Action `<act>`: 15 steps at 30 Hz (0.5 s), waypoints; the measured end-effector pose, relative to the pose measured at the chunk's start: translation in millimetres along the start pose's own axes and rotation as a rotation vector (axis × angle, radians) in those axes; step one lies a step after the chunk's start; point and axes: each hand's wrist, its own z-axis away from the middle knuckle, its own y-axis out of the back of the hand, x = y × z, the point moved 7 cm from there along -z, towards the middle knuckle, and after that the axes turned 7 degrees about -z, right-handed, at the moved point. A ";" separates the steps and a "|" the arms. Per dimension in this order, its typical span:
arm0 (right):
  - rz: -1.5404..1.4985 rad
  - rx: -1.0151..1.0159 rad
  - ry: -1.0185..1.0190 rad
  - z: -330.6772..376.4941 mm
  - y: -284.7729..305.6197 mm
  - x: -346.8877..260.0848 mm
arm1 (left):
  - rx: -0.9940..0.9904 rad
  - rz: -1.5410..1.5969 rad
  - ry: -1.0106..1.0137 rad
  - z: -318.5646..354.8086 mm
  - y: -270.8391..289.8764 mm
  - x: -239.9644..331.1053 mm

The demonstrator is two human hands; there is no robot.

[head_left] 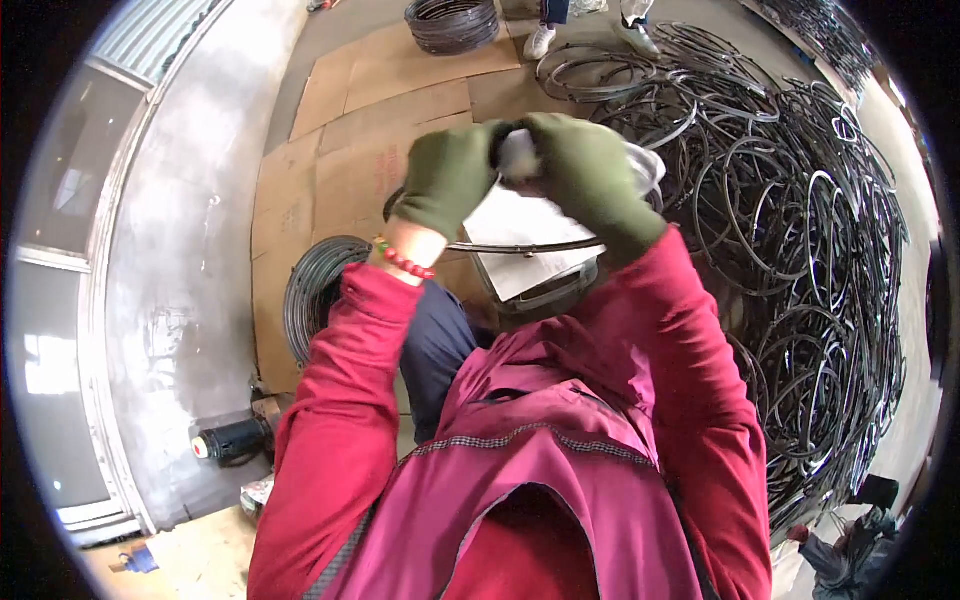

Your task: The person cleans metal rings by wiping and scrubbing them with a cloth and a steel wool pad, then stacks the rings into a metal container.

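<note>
My left hand [447, 178], in a green glove, is closed on the far side of a thin black hoop [525, 248]. My right hand [592, 178], gloved alike, is closed on the same stretch, and the two hands meet there. Between them shows a blurred greyish-white piece [518, 157]; its kind is unclear. More pale material [648, 168] sticks out beside the right glove. The hoop's near side spans between my wrists, above a white sheet [540, 275] on a dark container [560, 292]. The gloves hide the fingertips and the gripped part.
A large heap of black hoops [790, 260] fills the right side. Flattened cardboard [350, 150] covers the floor ahead, with a stack of hoops [452, 25] at its far end. Another coil [315, 290] lies left. Another person's shoes [540, 42] stand beyond. A dark motor-like cylinder [232, 440] sits lower left.
</note>
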 end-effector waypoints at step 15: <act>-0.240 0.139 0.034 24.3 12.0 25.0 | 0.044 -0.057 0.010 5.0 2.3 -14.8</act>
